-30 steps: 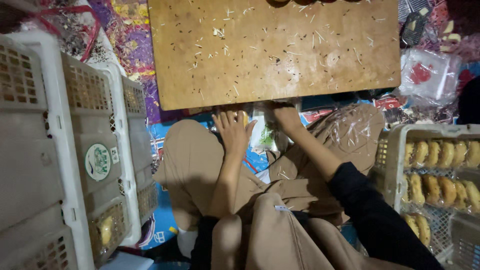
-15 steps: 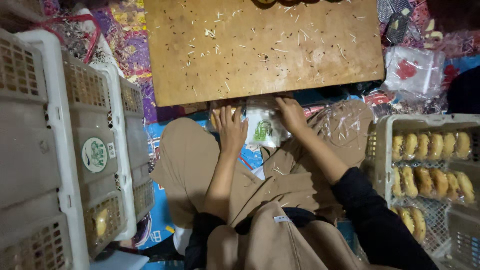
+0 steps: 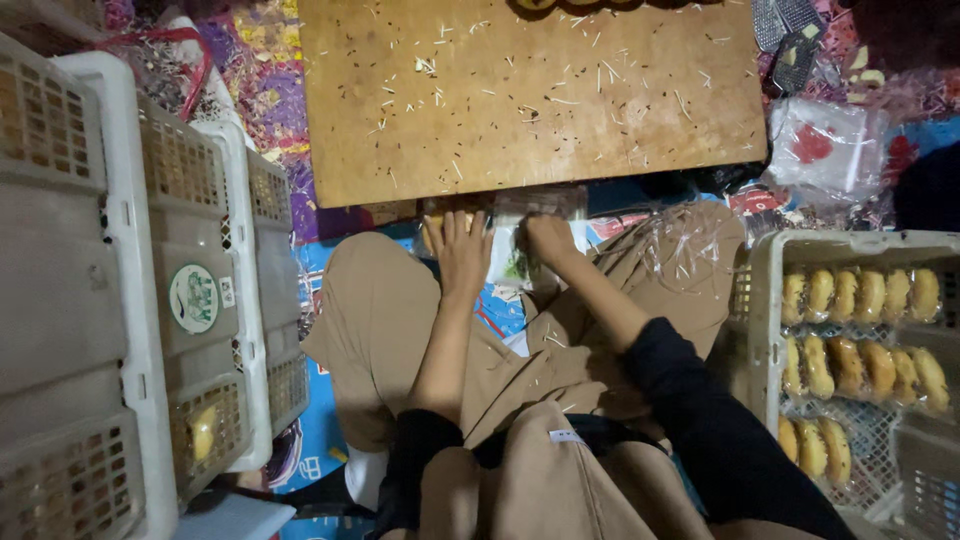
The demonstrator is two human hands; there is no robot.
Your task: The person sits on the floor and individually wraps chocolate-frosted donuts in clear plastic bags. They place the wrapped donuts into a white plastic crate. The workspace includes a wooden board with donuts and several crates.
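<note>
Left hand [image 3: 462,252] lies flat with fingers spread on a clear-wrapped bun packet [image 3: 510,245] below the wooden worktop [image 3: 530,95]; right hand [image 3: 548,238] curls onto it. Right crate [image 3: 760,300] looks partly filled with buns.

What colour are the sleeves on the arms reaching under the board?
Black sleeves, seen in the head view, over tan clothing.
</note>
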